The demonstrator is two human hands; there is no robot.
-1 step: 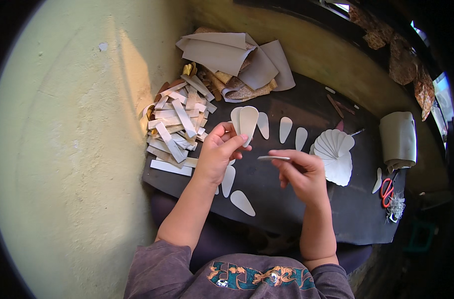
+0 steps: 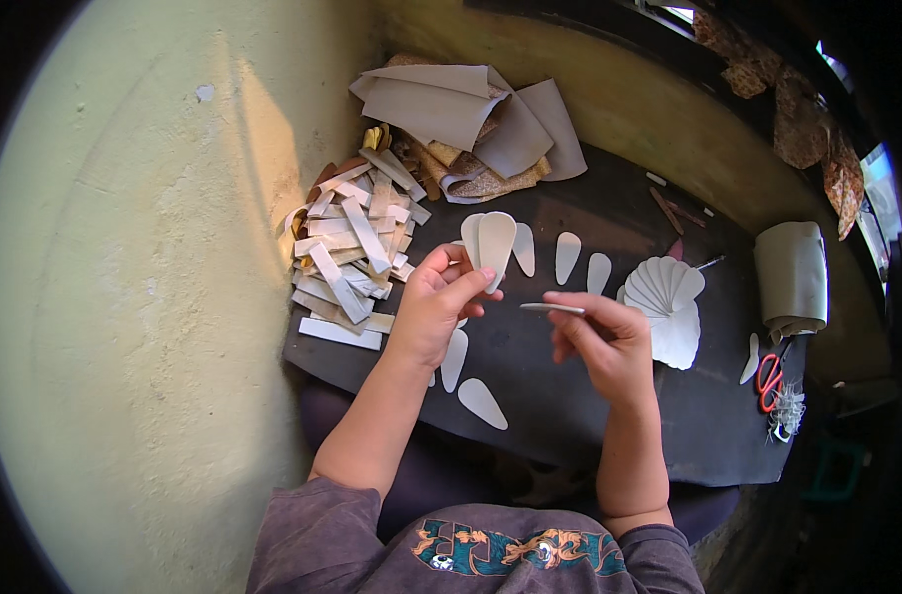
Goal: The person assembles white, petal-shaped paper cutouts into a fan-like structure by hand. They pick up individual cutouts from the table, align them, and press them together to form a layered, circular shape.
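Observation:
Two or so overlapping white teardrop-shaped pieces (image 2: 497, 246) are pinched between the thumb and fingers of my left hand (image 2: 433, 307), broad ends up. My right hand (image 2: 610, 342) grips another thin white piece (image 2: 545, 307), seen edge-on, just to the right of the left hand's fingertips. Under and around the hands, several similar pieces lie loose on the black tabletop, such as one teardrop piece (image 2: 568, 257) beyond them and another teardrop piece (image 2: 483, 404) nearer me. Partly behind my right hand spreads a fanned stack of white pieces (image 2: 672, 302).
A heap of whitish strips (image 2: 357, 228) lies at the left by the wall. Folded grey and tan sheets (image 2: 441, 109) are piled at the back. At the right sit a rolled pale sheet (image 2: 792, 277), red-handled scissors (image 2: 768, 384) and a tangle of clear threads (image 2: 788, 411).
My right hand and the piece in it have shifted slightly to the right. The pieces in my left hand have moved a touch to the right too.

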